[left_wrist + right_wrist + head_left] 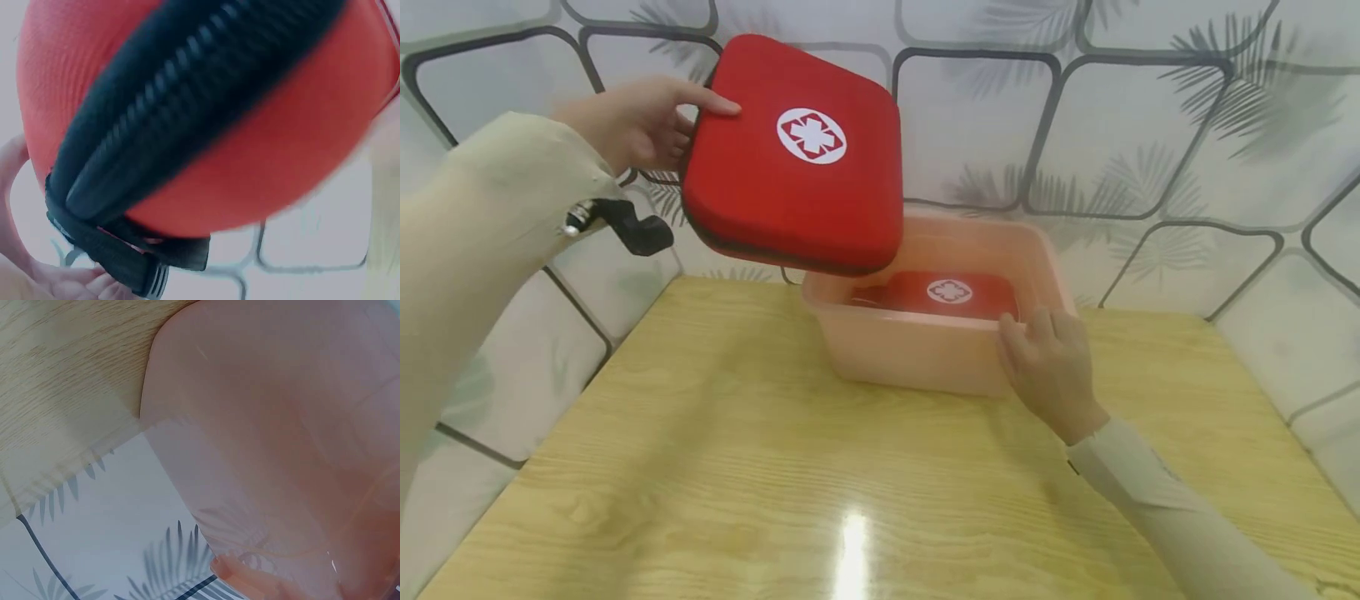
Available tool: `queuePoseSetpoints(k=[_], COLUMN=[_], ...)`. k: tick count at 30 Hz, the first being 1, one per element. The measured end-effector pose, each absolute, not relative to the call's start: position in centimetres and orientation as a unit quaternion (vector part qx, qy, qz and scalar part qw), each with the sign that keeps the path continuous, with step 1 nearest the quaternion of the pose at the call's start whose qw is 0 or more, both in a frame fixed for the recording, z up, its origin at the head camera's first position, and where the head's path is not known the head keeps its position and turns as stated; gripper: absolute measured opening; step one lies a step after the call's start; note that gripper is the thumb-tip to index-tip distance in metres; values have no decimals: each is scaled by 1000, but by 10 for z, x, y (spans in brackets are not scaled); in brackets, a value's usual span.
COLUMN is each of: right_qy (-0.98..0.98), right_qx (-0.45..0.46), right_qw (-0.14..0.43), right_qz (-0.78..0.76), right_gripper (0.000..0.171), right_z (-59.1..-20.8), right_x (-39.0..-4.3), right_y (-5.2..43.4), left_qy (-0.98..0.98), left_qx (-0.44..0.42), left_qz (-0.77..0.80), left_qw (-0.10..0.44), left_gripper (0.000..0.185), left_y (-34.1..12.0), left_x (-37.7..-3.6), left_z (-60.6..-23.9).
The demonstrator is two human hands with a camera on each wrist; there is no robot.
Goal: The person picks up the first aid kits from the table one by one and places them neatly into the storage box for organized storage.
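A red first-aid case (pixel 752 192) with a white cross emblem is held up, tilted, by my left hand (pixel 640 121). The thumb lies on its face and the other fingers go behind its left edge. A black zipper (pixel 206 81) and a black strap (pixel 119 253) show on its side in the left wrist view. At the right front corner of a pink plastic bin (pixel 917 354), my right hand (pixel 1052 371) grips the rim. Inside the bin lies another red item (pixel 992 293) with a similar white emblem. The raised case overlaps the bin's left back part in the head view.
The bin stands on a wood-grain table (pixel 715 467) near its back edge. Behind and at both sides rise walls (pixel 977 125) patterned with dark lines and leaves. A black strap piece (pixel 640 229) hangs at my left sleeve.
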State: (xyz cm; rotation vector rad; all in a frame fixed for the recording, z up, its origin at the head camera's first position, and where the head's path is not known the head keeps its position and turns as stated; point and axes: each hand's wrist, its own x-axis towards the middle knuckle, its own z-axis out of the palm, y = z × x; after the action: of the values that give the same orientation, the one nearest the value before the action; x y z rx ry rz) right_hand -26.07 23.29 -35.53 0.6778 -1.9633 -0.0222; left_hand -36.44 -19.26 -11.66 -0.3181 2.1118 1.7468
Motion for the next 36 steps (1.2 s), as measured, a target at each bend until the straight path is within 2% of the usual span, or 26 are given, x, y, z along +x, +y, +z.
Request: queuePoseSetpoints(k=[5, 10, 16, 23, 31, 36], right_qy=[-810, -808, -805, -791, -788, -798], right_qx=[280, 280, 281, 288, 294, 292], right_qw=[516, 518, 522, 539, 541, 527], right_qz=[-12, -10, -3, 8, 32, 38], right_gripper=[21, 19, 19, 23, 20, 26], right_z=[-357, -359, -359, -357, -355, -352], right_x=[-262, -263, -263, -264, -265, -263], right_y=[233, 233, 233, 235, 236, 237], left_qy=[714, 687, 598, 527, 480, 477], left_qx=[-136, -154, -180, -184, -209, -204], left_qz=[653, 677, 758, 819, 845, 846], left_qw=[213, 215, 188, 133, 110, 118], left_gripper=[95, 100, 94, 83, 69, 62], left_y=[-166, -155, -144, -113, -75, -56], left_x=[-360, -358, -346, -318, -304, -302], left_z=[-128, -145, -178, -215, -248, -257])
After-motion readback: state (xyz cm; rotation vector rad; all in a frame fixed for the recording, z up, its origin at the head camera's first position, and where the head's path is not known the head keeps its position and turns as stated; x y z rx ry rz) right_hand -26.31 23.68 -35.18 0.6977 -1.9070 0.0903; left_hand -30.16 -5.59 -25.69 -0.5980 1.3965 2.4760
